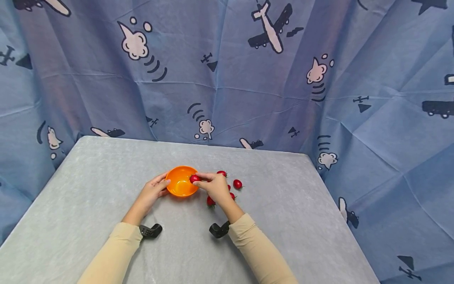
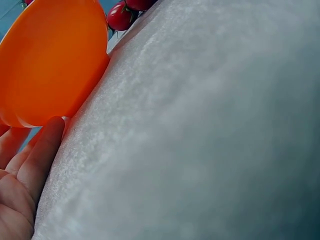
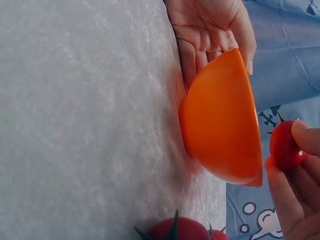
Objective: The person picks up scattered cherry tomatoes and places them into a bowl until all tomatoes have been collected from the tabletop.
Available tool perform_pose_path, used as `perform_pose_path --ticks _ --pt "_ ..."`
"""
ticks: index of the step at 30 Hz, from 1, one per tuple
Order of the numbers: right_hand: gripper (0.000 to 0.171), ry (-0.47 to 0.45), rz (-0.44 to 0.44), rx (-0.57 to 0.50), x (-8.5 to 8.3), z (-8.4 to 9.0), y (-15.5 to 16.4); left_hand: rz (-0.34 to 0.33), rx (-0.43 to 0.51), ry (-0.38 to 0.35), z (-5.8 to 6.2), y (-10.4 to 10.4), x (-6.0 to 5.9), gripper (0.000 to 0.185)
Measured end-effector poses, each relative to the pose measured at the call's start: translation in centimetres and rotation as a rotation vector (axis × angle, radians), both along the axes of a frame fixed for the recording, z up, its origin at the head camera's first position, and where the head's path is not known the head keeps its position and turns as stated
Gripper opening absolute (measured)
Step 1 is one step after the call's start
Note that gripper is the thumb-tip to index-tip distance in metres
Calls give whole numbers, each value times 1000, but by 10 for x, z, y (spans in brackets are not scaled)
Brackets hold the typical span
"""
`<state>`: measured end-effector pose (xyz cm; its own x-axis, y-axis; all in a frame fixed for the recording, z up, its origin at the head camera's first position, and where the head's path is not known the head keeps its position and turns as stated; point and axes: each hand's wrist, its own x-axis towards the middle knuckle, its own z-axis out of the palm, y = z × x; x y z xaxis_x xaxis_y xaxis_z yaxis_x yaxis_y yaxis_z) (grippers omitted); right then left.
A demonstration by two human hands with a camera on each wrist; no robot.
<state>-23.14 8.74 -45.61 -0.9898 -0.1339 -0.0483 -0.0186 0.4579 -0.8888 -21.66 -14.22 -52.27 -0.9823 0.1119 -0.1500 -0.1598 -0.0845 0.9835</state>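
Tomato (image 1: 194,179) above bowl (image 1: 178,186) rim, table (image 1: 291,221) edges well away

I see a pale grey worktop (image 1: 301,221), an orange bowl (image 1: 181,188) standing upright on it, and several red tomatoes (image 1: 237,184) lying near the bowl.

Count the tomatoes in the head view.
6: one tomato in the right hand; on the table, one beyond that hand, one farthest right, one lowest in frame, one and another partly hidden beside the hand. The hand may hide more.
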Motion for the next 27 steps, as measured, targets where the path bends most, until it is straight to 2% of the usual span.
perform_pose_path --ticks 8,12,19,27 --pt "30 24 9 -14 -1 -1 -7 6 2 -1 -2 0 -2 55" --pt "30 18 8 11 -2 -1 -11 -1 13 -3 -2 1 -3 55" --pt "30 14 68 78 -9 -2 -20 -1 8 7 -2 0 -2 55" --pt "30 -17 59 100 -11 -3 -28 -6 15 9 -3 -1 -1 55"
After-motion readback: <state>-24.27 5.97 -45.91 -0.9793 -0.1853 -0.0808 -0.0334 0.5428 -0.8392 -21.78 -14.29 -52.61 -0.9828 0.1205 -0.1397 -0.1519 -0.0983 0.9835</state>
